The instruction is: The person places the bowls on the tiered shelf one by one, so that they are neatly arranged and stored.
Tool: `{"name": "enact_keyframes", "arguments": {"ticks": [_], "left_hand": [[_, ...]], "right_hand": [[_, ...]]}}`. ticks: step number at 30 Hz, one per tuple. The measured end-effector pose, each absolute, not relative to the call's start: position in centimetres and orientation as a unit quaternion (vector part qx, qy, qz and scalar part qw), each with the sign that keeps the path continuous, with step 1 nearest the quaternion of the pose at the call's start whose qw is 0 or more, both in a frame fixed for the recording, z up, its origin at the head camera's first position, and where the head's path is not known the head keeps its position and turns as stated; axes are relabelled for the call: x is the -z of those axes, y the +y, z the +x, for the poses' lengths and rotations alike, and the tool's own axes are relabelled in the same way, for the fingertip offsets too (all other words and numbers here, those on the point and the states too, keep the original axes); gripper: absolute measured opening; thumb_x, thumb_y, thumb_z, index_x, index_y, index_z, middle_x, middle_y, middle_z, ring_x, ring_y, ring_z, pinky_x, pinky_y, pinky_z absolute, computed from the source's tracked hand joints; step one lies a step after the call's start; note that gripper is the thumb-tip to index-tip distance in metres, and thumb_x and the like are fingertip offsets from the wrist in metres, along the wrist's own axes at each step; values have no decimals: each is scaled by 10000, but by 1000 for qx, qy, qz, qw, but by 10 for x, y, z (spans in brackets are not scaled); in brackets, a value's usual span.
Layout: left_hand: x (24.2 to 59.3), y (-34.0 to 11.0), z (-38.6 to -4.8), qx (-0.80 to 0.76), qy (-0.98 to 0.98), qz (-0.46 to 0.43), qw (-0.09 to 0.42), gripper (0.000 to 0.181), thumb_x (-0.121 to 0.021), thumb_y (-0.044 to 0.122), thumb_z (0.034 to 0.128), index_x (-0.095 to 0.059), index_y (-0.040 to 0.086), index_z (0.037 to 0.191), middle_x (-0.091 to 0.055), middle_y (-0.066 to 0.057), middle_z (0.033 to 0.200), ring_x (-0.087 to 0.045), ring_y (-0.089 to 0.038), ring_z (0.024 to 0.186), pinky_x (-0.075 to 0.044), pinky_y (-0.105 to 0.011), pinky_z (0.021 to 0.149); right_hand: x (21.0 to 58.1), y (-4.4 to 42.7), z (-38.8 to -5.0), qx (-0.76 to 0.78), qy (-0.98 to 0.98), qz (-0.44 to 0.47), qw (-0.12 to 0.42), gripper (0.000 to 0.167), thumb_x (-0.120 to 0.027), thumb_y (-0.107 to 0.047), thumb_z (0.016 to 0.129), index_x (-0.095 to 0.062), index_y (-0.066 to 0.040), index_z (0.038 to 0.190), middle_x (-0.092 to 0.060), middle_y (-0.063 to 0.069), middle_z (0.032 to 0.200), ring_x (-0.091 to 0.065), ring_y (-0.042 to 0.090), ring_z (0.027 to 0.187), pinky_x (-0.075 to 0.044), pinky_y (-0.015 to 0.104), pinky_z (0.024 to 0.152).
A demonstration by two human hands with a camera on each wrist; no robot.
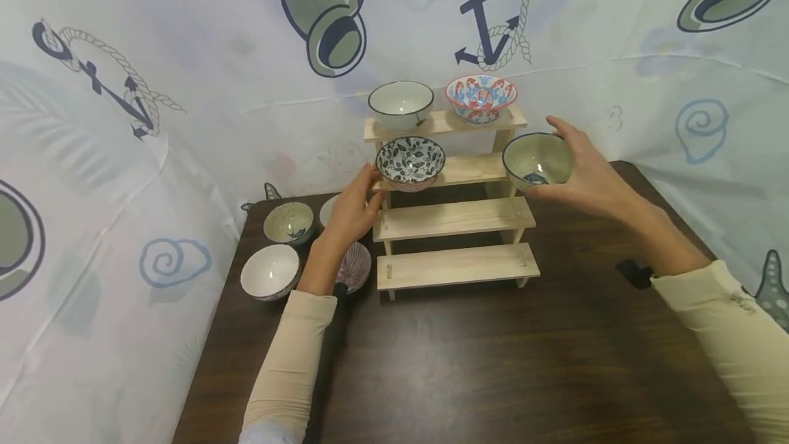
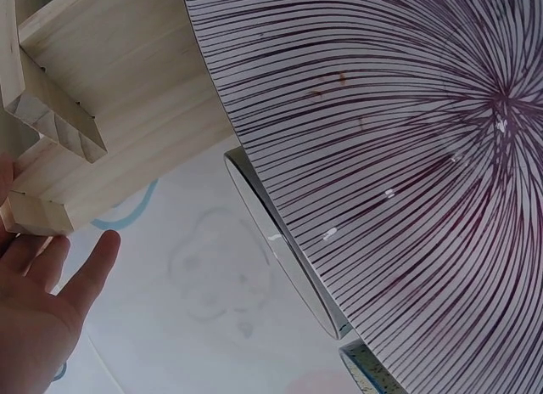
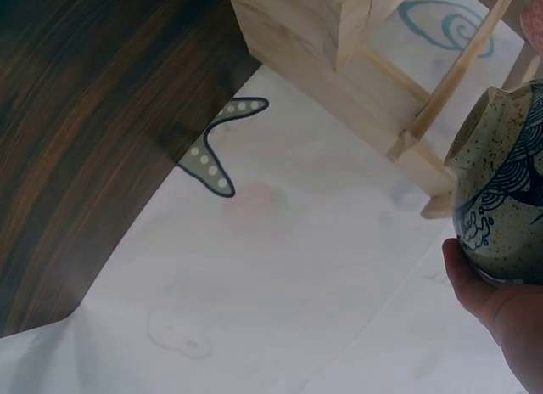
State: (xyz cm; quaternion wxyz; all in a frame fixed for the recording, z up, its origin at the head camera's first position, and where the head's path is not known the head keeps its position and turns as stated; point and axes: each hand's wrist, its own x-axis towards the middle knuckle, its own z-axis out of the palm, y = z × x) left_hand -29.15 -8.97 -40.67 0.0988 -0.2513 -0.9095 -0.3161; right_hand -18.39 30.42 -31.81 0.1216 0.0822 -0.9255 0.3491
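My right hand [image 1: 582,166] grips a grey-green bowl [image 1: 535,159] with a dark rim at the right end of the wooden tiered rack [image 1: 456,218]. In the right wrist view, its speckled outside [image 3: 501,190] carries blue wave drawings, with a thumb against it. At the rack's left side, my left hand [image 1: 354,207] touches the end of the second-highest shelf. The left wrist view shows its thumb [image 2: 95,271] spread away from the wood. Just beside those fingers, a black-and-white leaf-patterned bowl [image 1: 410,162] stands on that shelf.
A white bowl [image 1: 401,105] and a red-and-blue patterned bowl [image 1: 481,96] stand on the top shelf. Left on the dark table [image 1: 468,368] are a speckled bowl [image 1: 288,222], a white bowl [image 1: 270,271], a purple-striped bowl [image 1: 355,267] and another partly hidden bowl. A printed cloth hangs behind.
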Motion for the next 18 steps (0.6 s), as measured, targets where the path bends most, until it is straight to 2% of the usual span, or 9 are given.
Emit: {"name": "enact_keyframes", "arguments": {"ticks": [8, 14, 18], "left_hand": [[409, -96, -286, 327, -909, -241, 89, 432, -549, 270, 1076, -480, 140, 1482, -402, -85, 1651, -254, -267, 1594, -349, -548, 1221], [409, -95, -288, 328, -907, -247, 94, 425, -552, 268, 1075, -479, 134, 1473, -427, -97, 1633, -261, -271, 1591, -347, -552, 1221], [406, -91, -292, 320, -909, -250, 89, 422, -547, 271, 1078, -478, 136, 1473, -382, -86, 1662, -292, -283, 1578, -356, -554, 1215]], "right_hand": [[315, 285, -198, -345, -931, 81, 91, 1234, -911, -367, 723, -127, -264, 1671, -304, 219, 1638, -402, 410, 1393, -365, 679, 1091], [315, 278, -205, -350, -929, 79, 90, 1212, -895, -377, 728, -136, -273, 1668, -314, 209, 1626, -417, 382, 1379, -379, 647, 1101], [315, 276, -209, -349, -930, 73, 88, 1190, -875, -392, 747, -135, -254, 1668, -281, 209, 1650, -386, 394, 1428, -355, 670, 1131]]}}
